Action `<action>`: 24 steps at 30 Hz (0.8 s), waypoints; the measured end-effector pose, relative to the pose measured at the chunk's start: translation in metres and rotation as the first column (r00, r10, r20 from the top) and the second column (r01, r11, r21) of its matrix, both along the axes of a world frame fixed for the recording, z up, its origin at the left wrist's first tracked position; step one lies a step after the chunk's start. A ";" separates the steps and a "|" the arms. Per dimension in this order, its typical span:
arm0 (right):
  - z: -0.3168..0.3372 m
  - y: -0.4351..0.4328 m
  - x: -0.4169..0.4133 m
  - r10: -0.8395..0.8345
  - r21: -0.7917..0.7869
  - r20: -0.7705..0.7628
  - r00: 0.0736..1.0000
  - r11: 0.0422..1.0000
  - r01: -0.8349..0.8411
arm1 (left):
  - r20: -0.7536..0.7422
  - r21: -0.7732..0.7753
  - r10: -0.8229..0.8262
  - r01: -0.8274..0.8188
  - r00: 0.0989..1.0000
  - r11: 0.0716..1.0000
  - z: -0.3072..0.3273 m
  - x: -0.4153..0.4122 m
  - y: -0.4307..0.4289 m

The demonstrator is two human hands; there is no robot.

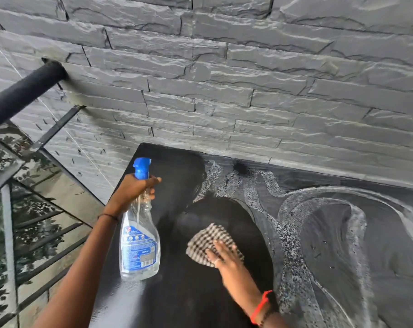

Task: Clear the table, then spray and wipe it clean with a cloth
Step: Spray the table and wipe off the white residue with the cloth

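So the left grip is wrapped around the neck of the spray bottle, right under its blue trigger head, holding it upright over the worktop's left edge. Can't tell if the base is touching down. The right grip is flat, fingers straight, pressing on the checkered cloth toward the front-left part of the dark worktop. Foamy wet streaks curl across the middle and right side. A grey stone wall runs along the back edge, and a black railing sits off to the left.
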State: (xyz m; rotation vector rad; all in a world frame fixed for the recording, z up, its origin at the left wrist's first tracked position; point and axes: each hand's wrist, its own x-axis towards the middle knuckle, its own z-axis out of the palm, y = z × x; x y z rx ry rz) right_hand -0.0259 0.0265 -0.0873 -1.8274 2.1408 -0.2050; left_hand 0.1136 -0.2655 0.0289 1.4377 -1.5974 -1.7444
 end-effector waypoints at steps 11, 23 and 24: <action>0.004 -0.151 -0.109 -0.282 -0.010 -0.090 0.955 0.959 0.282 | 0.007 -0.027 -0.031 0.031 1.000 0.999 -0.014 -0.018 -0.025; -0.009 -0.068 -0.026 0.039 -0.065 0.003 0.999 0.997 -0.039 | 0.000 -0.018 -0.031 0.031 1.000 0.999 -0.016 -0.043 -0.060; -0.010 -0.061 -0.042 -0.018 -0.071 0.001 1.000 0.997 0.018 | -0.004 -0.020 -0.035 0.035 0.999 0.999 -0.017 -0.045 -0.063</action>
